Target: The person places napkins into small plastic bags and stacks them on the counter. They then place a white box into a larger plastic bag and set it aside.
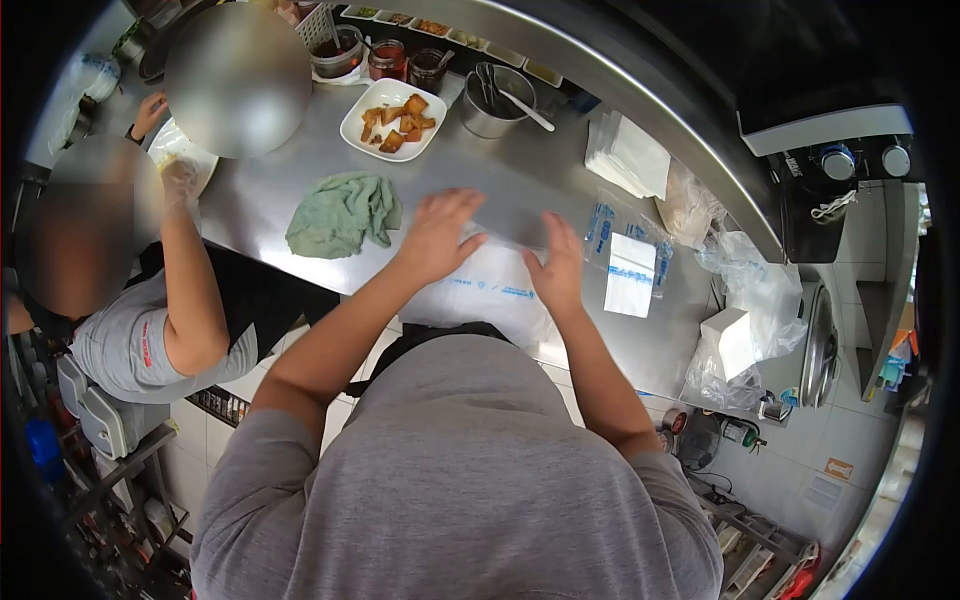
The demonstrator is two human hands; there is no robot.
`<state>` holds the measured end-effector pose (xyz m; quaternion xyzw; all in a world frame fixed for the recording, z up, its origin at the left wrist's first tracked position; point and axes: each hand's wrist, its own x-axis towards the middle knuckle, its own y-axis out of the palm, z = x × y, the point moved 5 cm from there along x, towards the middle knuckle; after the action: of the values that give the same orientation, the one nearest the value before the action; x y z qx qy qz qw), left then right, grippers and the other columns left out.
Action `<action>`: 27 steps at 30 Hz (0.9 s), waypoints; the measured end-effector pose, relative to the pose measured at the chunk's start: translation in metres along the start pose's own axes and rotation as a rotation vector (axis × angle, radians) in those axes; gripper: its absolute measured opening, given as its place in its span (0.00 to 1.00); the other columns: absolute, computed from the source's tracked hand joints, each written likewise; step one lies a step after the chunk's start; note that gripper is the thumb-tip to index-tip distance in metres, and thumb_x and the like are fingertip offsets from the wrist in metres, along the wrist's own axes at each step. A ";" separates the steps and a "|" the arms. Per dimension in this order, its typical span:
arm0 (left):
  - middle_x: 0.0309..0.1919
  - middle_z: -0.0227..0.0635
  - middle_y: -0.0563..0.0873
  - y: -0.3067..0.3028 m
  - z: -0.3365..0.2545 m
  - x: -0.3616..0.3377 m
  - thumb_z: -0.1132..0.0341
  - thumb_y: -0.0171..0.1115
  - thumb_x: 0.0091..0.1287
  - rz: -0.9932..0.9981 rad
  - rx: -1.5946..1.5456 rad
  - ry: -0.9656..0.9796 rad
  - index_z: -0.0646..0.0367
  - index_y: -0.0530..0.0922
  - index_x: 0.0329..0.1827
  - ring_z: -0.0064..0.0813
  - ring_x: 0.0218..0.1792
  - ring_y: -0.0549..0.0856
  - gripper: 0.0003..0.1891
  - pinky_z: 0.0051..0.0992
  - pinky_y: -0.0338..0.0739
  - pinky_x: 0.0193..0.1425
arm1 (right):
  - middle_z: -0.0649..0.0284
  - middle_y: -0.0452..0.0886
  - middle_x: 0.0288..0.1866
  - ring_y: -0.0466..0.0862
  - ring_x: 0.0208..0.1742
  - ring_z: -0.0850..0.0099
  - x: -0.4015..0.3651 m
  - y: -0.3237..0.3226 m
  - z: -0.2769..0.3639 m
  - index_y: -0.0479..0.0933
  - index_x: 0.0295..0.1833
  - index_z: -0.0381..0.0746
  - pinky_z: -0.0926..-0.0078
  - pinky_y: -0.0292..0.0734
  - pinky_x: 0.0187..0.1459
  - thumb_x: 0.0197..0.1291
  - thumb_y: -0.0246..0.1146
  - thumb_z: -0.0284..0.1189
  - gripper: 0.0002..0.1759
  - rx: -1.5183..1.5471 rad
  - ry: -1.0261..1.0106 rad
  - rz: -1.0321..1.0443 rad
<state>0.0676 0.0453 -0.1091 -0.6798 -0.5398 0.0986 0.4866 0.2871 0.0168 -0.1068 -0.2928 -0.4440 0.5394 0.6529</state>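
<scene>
My left hand [440, 235] hovers over the steel counter, fingers stretched out and thumb apart. Opposite it, my right hand [558, 262] is also open, its fingers pointing up and inward. Between and below the two hands, a clear plastic bag [482, 292] with blue print lies at the counter's front edge. Left of my left hand is a crumpled green cloth [343, 214]. Close to the right of my right hand lies a white packet with a blue printed band [631, 274], on top of clear blue-printed plastic [600, 226].
A square white plate [352, 128] of browned food pieces sits at the back, beside a metal pot [490, 122] with utensils. White paper napkins [628, 155] and plastic bags [752, 285] occupy the right side. A co-worker [195, 310] works at the left with a plate [203, 160].
</scene>
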 end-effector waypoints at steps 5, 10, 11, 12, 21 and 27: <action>0.55 0.45 0.78 0.039 0.003 0.009 0.56 0.70 0.58 0.530 0.070 -0.148 0.61 0.77 0.58 0.42 0.60 0.74 0.27 0.44 0.67 0.62 | 0.57 0.77 0.58 0.73 0.63 0.56 0.018 0.064 0.005 0.77 0.58 0.43 0.57 0.67 0.62 0.42 0.76 0.36 0.34 0.029 -0.092 0.818; 0.50 0.39 0.83 0.032 -0.004 -0.016 0.64 0.70 0.55 0.668 0.105 -0.084 0.58 0.80 0.54 0.43 0.55 0.79 0.22 0.43 0.70 0.61 | 0.59 0.80 0.54 0.77 0.59 0.57 0.025 0.053 0.025 0.79 0.53 0.42 0.65 0.72 0.58 0.36 0.79 0.34 0.33 -0.005 -0.169 0.914; 0.50 0.39 0.83 0.039 -0.004 -0.016 0.66 0.71 0.54 0.765 -0.023 -0.095 0.57 0.80 0.54 0.44 0.56 0.79 0.22 0.43 0.71 0.61 | 0.57 0.81 0.51 0.79 0.56 0.56 0.026 0.052 0.031 0.80 0.52 0.41 0.65 0.74 0.56 0.36 0.79 0.33 0.32 0.064 -0.147 1.002; 0.51 0.39 0.84 0.044 -0.006 -0.017 0.68 0.71 0.53 0.860 -0.153 -0.107 0.56 0.80 0.53 0.44 0.57 0.79 0.22 0.42 0.71 0.61 | 0.56 0.83 0.48 0.81 0.52 0.56 0.023 0.052 0.035 0.80 0.50 0.40 0.65 0.75 0.54 0.35 0.79 0.32 0.31 0.133 -0.125 1.090; 0.64 0.44 0.73 -0.061 -0.015 -0.006 0.60 0.71 0.60 -0.321 -1.017 -0.384 0.58 0.64 0.71 0.38 0.69 0.68 0.37 0.40 0.58 0.73 | 0.55 0.85 0.47 0.84 0.48 0.64 -0.011 -0.063 -0.016 0.81 0.53 0.33 0.69 0.77 0.54 0.47 0.76 0.30 0.26 0.835 0.451 0.574; 0.58 0.44 0.80 0.056 -0.179 -0.005 0.66 0.71 0.60 0.154 -1.163 -0.504 0.63 0.65 0.68 0.34 0.59 0.78 0.34 0.33 0.72 0.64 | 0.55 0.83 0.51 0.82 0.52 0.67 -0.094 -0.132 -0.076 0.76 0.57 0.29 0.70 0.76 0.55 0.54 0.75 0.34 0.29 1.148 0.572 0.265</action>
<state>0.2193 -0.0554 -0.0630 -0.8258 -0.5525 -0.0189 -0.1121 0.4116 -0.0987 -0.0504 -0.0819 0.1452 0.6673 0.7259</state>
